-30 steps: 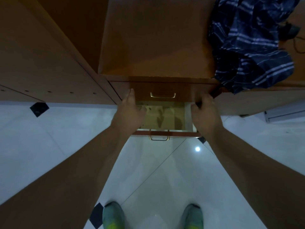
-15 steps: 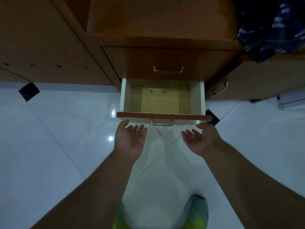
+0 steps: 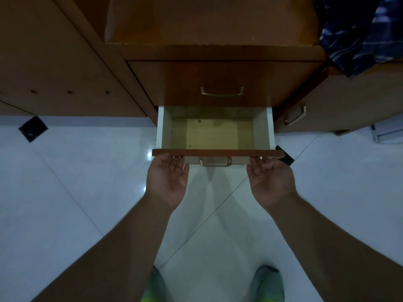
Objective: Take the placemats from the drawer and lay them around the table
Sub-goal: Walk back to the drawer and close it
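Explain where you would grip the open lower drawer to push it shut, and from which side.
Grip the front panel of the open drawer from the front, one hand either side of its brass handle: the panel is wide and straight, and left hand and right hand are there.

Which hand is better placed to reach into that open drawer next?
Nearly a tie, with the left ahead by a hair. The left hand and the right hand both lie palm-up with fingertips at the drawer front, on either side of its handle. The left sits slightly nearer the handle.
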